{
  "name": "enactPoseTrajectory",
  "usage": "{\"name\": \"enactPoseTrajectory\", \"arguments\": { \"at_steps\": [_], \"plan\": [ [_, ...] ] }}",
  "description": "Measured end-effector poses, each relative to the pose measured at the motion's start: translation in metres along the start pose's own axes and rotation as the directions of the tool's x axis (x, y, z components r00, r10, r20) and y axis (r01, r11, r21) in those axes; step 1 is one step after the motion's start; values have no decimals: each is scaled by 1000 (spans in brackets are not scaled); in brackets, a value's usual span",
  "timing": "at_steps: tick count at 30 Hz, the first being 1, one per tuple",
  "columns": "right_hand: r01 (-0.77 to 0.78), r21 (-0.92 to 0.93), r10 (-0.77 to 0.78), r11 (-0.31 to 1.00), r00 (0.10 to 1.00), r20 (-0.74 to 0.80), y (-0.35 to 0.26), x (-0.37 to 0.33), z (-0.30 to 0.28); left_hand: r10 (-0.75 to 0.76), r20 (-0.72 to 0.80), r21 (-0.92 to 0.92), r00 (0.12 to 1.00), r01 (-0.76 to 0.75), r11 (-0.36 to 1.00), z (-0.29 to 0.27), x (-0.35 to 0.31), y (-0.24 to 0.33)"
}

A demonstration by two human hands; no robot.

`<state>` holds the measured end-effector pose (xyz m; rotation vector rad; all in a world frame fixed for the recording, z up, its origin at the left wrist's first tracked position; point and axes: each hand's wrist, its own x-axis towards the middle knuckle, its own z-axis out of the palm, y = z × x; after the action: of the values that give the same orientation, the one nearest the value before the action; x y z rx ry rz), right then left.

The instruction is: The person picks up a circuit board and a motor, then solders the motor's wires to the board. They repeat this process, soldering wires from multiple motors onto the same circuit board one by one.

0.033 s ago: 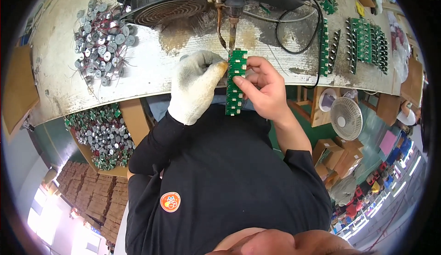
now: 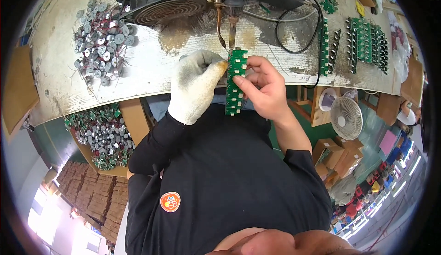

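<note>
- The left hand [image 2: 195,89], in a pale glove, is curled beside the left edge of the green circuit board [image 2: 233,92]; its fingertips are bunched near the board's far part, and the glove hides whether they are clamped on anything, so I cannot tell.
- The bare right hand [image 2: 266,92] is clamped on the board from the right, thumb across the upper face; its other fingers are partly hidden behind the board.
- A small grey round piece [image 2: 183,57] shows only as a sliver behind the glove.
- The tip of the soldering iron [image 2: 232,33] ends right at the board's far end; whether the two touch is hard to make out. A thin bent tube [image 2: 220,27] comes down just left of it.
- The board is held above the near edge of the table [image 2: 151,71], between both hands. Its long axis runs near to far, far end toward the iron and leaning slightly right, near end toward the black shirt [image 2: 229,163]. White blocks line its right edge.
- The dark fan [image 2: 167,11] at the far side is cut off by the picture's top.
- Under the table's left side, a carton [image 2: 134,117] of small parts is partly covered by the table.
</note>
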<state>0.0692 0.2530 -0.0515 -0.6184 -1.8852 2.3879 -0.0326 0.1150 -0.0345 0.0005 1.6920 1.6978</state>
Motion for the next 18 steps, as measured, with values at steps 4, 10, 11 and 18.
{"name": "enactPoseTrajectory", "arguments": {
  "at_steps": [4,10,11,18],
  "plan": [
    [32,-24,-32,999,999,12,4,1,-3,69,-33,89,997,-66,994,1,0,4],
    [23,12,-23,1000,1000,-4,1,3,1,33,-50,51,998,-31,998,2,0,7],
    [24,12,-24,1000,1000,-4,1,4,1,35,-50,52,998,-32,998,1,1,7],
    [48,21,-48,999,999,-12,-2,3,1,81,-52,48,995,-78,996,3,0,6]
  ]
}}
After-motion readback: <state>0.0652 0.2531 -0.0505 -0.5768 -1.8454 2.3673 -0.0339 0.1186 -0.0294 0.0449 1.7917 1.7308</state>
